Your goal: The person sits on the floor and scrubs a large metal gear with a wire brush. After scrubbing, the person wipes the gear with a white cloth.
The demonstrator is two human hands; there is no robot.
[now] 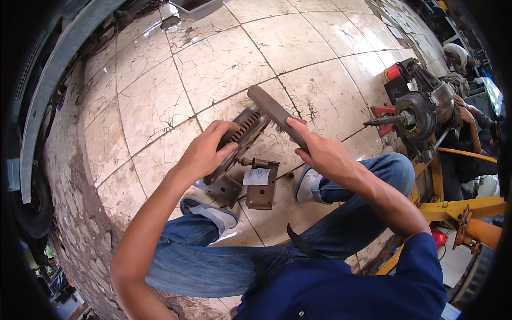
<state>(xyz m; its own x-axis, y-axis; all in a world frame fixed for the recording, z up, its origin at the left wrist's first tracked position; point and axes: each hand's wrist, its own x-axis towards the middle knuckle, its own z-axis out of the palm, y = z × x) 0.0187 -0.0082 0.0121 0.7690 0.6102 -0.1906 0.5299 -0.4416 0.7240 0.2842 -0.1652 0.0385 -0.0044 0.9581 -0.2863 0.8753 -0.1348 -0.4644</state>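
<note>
My left hand (212, 148) grips a dark, ribbed metal part (244, 134), tilted above the floor tiles. In my right hand (316, 146) is a brush with a long, worn handle (272, 106); its bristles (280, 128) face down beside the upper end of the metal part. Between my feet lie two rusty metal plates with holes, one to the left (224, 190) and one to the right (260, 198). A white paper piece (257, 177) bearing writing and a small bolt-like part (254, 162) rest on the right plate.
At the right stand a greasy hub and axle assembly (412, 116) and a yellow steel frame (460, 208). Another person's hands (464, 110) touch the assembly. A grey tub (196, 10) sits at the top; a curved metal beam (36, 100) runs along the left.
</note>
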